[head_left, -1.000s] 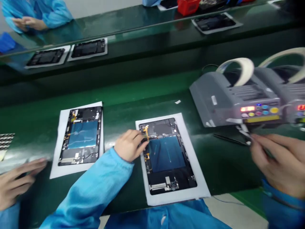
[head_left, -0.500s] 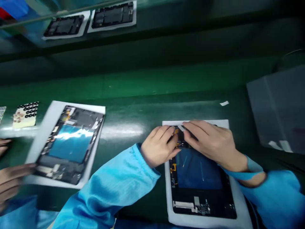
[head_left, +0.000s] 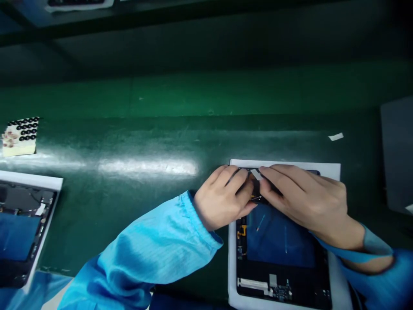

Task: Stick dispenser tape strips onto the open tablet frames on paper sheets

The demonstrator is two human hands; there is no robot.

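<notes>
An opened tablet (head_left: 254, 275) with a blue battery (head_left: 277, 237) lies on a white sheet (head_left: 342, 284), close to me at the right. Over its upper left corner my left hand (head_left: 222, 198) is curled, fingertips down among the small parts there; what they grip is hidden. My right hand (head_left: 306, 200) pinches a small white strip (head_left: 257, 174) between thumb and forefinger, just above the tablet's top edge. The two hands nearly meet, and the right one covers the tablet's upper right part.
Another opened tablet (head_left: 21, 267) on a white sheet is cut off at the left edge. Behind it lies a card with black ring-shaped stickers (head_left: 28, 129). A white scrap (head_left: 336, 137) and a grey box (head_left: 398, 155) are at the right. A shelf crosses the top.
The other tablet has slid left, partly out of view, and the co-worker's hand beside it is gone from sight. My view has shifted a little; my hands stay at the same tablet corner.
</notes>
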